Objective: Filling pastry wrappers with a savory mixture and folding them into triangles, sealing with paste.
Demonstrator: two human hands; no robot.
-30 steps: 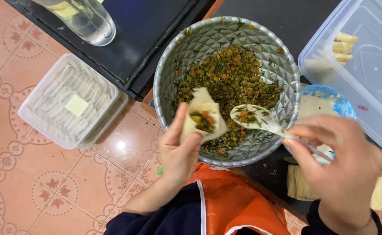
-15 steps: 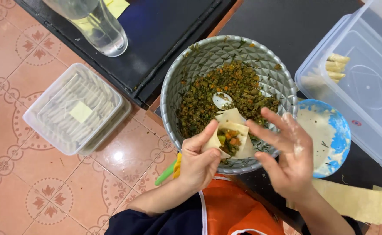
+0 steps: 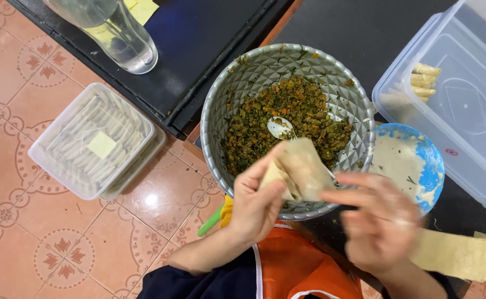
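two hands (image 3: 256,205) (image 3: 378,224) fold one wrapper (image 3: 301,169) over one bowl (image 3: 226,105).

spoon (image 3: 280,127) in bowl (image 3: 237,88), tub (image 3: 96,141) left

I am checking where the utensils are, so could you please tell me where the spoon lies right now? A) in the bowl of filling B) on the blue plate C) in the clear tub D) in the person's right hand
A: the spoon rests in the filling inside the grey bowl, while both hands work on the wrapper.
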